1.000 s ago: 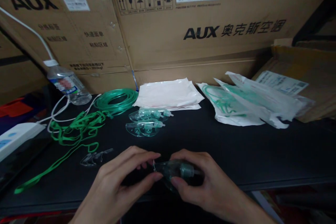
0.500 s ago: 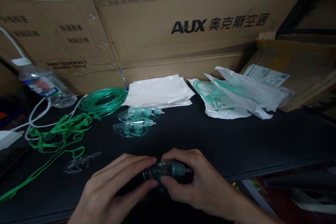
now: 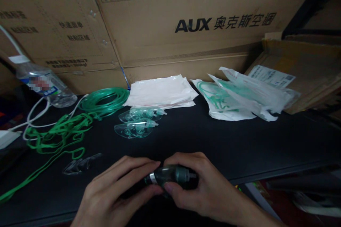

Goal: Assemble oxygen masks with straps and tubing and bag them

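A see-through green oxygen mask (image 3: 168, 173) is held low over the near part of the black table, with its connector end pointing right. My left hand (image 3: 119, 188) grips its left side between thumb and fingers, beside a shiny silvery strip (image 3: 152, 178). Around the connector end, the thumb and fingers of my right hand (image 3: 199, 182) are closed. The mask's underside is hidden by my hands and shadow. Farther back lie more clear green masks (image 3: 136, 129), set in two rows. Thin clear plastic pieces (image 3: 82, 164) rest left of my left hand.
Green elastic straps (image 3: 60, 134), coiled green tubing (image 3: 87, 103) and a plastic bottle (image 3: 49, 87) occupy the left. White pouches (image 3: 160, 92) lie at the back, bagged green tubing (image 3: 226, 103) right of them. Large cartons (image 3: 202, 48) stand behind the black table (image 3: 253, 142).
Both hands keep their hold on the mask. The mask has turned slightly, and a bright silvery strip now shows at its left. The camera view has shifted a little.
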Tool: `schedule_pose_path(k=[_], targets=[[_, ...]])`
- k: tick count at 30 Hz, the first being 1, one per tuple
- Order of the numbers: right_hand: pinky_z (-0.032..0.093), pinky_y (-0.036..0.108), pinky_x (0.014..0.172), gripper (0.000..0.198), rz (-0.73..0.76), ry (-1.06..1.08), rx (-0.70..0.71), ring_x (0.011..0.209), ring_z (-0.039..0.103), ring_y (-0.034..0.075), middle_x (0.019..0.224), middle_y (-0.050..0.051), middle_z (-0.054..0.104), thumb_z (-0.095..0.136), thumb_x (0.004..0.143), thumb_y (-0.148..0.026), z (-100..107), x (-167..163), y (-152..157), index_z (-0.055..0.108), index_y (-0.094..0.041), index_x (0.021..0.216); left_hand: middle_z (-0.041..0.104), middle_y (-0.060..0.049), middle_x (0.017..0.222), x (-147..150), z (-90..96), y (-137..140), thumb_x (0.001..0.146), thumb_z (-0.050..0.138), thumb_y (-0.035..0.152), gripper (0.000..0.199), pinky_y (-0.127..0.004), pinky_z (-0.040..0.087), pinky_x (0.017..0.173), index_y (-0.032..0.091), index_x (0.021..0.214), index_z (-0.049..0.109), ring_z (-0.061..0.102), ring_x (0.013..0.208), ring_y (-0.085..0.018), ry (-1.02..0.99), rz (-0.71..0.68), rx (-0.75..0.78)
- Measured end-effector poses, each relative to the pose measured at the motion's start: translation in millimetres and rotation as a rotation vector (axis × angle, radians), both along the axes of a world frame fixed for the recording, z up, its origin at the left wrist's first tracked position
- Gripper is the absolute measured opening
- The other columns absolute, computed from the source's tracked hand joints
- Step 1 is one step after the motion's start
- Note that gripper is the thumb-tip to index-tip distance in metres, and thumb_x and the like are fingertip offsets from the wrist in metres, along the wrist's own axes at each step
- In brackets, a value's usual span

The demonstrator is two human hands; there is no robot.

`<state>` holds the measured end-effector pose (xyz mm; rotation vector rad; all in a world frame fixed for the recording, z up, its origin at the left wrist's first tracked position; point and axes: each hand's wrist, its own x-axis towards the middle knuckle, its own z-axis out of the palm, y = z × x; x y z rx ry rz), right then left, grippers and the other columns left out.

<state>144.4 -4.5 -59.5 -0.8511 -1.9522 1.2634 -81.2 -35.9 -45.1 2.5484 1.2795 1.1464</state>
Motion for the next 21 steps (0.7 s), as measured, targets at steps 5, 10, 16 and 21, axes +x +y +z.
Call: schedule_pose_path(k=[5, 10, 16, 21], targets=[[0.047, 0.02, 0.073, 0.017, 0.034, 0.052, 0.036, 0.075, 0.062, 0.01, 0.086, -0.003, 0.072, 0.071, 0.082, -0.011, 3, 1, 2, 0.073, -0.018, 0.098, 0.08, 0.002, 0.105, -8, -9.8, -6, 0.088, 0.079, 0.036, 0.035, -0.019, 0.063, 0.083, 0.029, 0.121, 0.071, 0.078, 0.088, -0.016, -0.037, 0.005, -0.03], [0.05, 0.021, 0.08, 0.022, 0.036, 0.095, 0.051, 0.085, 0.067, 0.013, 0.097, 0.0, 0.075, 0.071, 0.084, -0.008, 2, 1, 4, 0.073, -0.018, 0.104, 0.081, 0.003, 0.111, -5, -15.6, -11, 0.09, 0.078, 0.035, 0.035, -0.019, 0.063, 0.084, 0.033, 0.123, 0.069, 0.08, 0.092, -0.017, -0.143, 0.048, -0.131], [0.052, 0.023, 0.087, 0.024, -0.003, 0.16, 0.101, 0.095, 0.069, 0.014, 0.103, 0.003, 0.074, 0.071, 0.087, -0.006, -2, -1, 3, 0.072, -0.018, 0.108, 0.081, 0.005, 0.11, 5, -15.2, -8, 0.091, 0.075, 0.038, 0.024, -0.019, 0.063, 0.084, 0.036, 0.115, 0.072, 0.08, 0.094, -0.016, -0.261, 0.083, -0.227], [0.052, 0.023, 0.085, 0.024, -0.003, 0.166, 0.125, 0.093, 0.068, 0.013, 0.101, 0.002, 0.073, 0.071, 0.088, -0.005, -2, -1, 2, 0.073, -0.018, 0.108, 0.082, 0.006, 0.1, 3, -15.9, -7, 0.089, 0.078, 0.029, 0.021, -0.016, 0.063, 0.077, 0.034, 0.11, 0.075, 0.079, 0.086, -0.014, -0.296, 0.093, -0.269]])
